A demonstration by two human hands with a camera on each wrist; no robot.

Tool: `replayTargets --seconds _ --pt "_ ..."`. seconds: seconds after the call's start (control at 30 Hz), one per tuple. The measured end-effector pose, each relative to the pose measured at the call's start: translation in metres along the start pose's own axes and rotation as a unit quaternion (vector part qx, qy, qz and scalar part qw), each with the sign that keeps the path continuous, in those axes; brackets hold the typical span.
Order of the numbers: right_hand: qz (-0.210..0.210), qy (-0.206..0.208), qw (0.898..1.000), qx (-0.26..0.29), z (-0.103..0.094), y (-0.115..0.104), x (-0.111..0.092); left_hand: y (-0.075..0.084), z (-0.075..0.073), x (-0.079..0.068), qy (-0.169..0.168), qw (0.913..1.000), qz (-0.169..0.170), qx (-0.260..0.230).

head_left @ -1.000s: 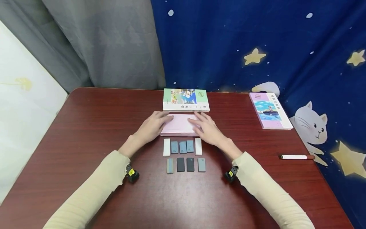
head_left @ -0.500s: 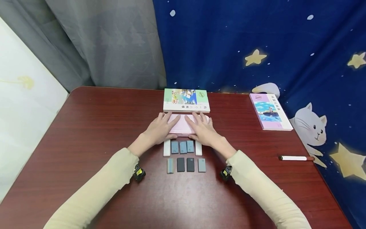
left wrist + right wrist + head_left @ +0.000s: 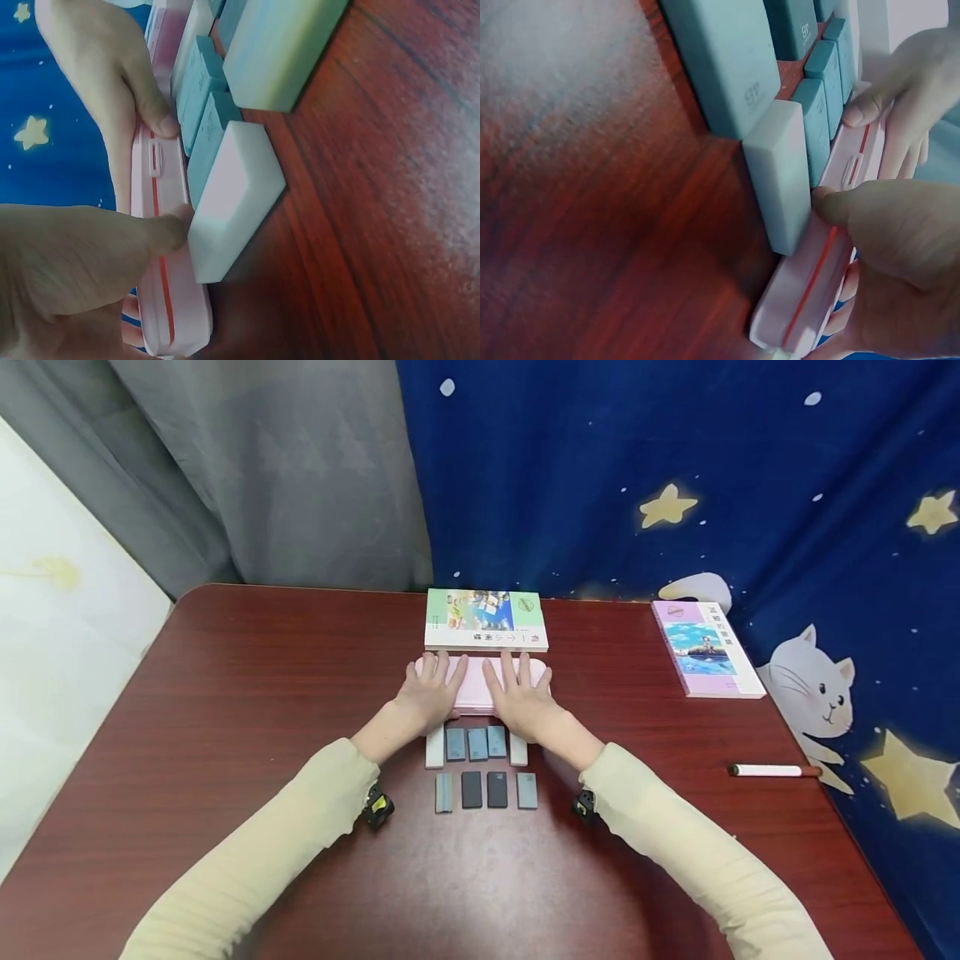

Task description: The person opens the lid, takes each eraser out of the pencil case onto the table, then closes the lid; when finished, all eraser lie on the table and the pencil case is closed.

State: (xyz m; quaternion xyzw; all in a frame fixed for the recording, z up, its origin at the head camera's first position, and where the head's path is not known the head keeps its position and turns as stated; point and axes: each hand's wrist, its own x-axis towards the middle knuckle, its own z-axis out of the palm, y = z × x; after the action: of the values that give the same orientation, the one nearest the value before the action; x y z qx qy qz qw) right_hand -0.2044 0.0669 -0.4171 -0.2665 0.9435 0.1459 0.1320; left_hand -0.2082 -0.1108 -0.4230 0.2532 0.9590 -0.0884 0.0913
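Note:
A pink pencil case (image 3: 474, 689), lid down, lies crosswise on the table with an orange seam and a small clasp along its front. My left hand (image 3: 427, 697) rests over its left part, my right hand (image 3: 525, 702) over its right. Both hands have straight, spread fingers over the lid towards the far edge. In the wrist views, the left thumb (image 3: 166, 234) and right thumb (image 3: 836, 206) touch the case's front wall. Before it stand a white eraser (image 3: 435, 753), several blue-grey erasers (image 3: 477, 745) and another white eraser (image 3: 519, 752). The hands cover parts of the lid.
Nearer me is a second row: a striped eraser (image 3: 444, 793), two dark erasers (image 3: 472, 791) and a grey eraser (image 3: 527, 792). A green-and-white book (image 3: 486, 620) lies just behind the case. Off right are another book (image 3: 708, 649) and a white marker (image 3: 772, 770).
Both hands have moved inward from the case's ends onto its lid, and their fingers have straightened forward. The thumbs have come to the front side. The case has stayed about where it was.

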Motion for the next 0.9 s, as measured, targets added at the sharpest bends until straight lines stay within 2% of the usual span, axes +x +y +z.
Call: replayTargets --seconds 0.13,0.2,0.47,0.6,0.73,0.9 --pt "0.003 -0.005 0.997 -0.075 -0.002 -0.004 -0.001 0.006 -0.004 0.0 -0.017 0.9998 -0.004 0.013" --pt "0.004 -0.007 0.995 -0.097 -0.001 -0.004 -0.001 0.008 -0.005 0.0 -0.02 0.9995 -0.003 0.022" --pt "-0.002 -0.004 0.994 -0.105 0.001 -0.004 -0.002 0.01 -0.006 0.001 -0.034 0.9991 -0.006 0.025" --pt "0.0 -0.005 0.998 -0.058 0.002 -0.002 -0.004 0.009 -0.003 0.002 -0.031 0.9994 0.0 0.014" --pt "0.002 0.002 1.0 0.024 0.003 0.001 -0.005 0.006 0.005 0.002 -0.004 0.9999 0.003 -0.012" --pt "0.009 -0.006 0.993 0.12 0.009 0.005 -0.005 0.0 0.018 0.001 0.028 0.9946 0.009 -0.1"
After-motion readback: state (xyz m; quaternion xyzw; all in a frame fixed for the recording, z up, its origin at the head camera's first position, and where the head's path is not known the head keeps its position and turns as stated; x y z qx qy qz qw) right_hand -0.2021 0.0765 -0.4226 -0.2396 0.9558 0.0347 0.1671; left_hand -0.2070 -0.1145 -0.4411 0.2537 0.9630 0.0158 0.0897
